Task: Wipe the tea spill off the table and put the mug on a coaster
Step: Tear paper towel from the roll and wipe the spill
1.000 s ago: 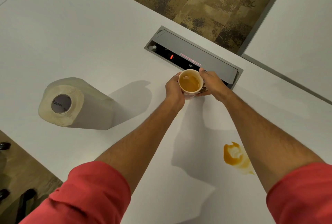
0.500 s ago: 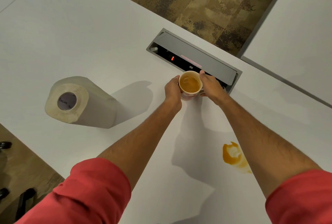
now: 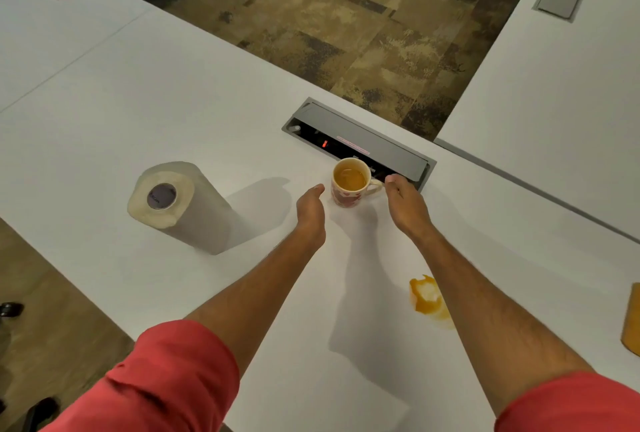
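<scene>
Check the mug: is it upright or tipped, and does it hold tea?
Upright and holding tea. The mug stands on the table, rim level, amber liquid inside; neither the left hand nor the right hand touches it.

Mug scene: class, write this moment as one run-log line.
mug: on table, unheld | left hand: open | right hand: open | spill: unwiped | paper roll: untouched

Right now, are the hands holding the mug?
No, the left hand and the right hand are open on either side of the mug, with table showing between each hand and it.
</scene>
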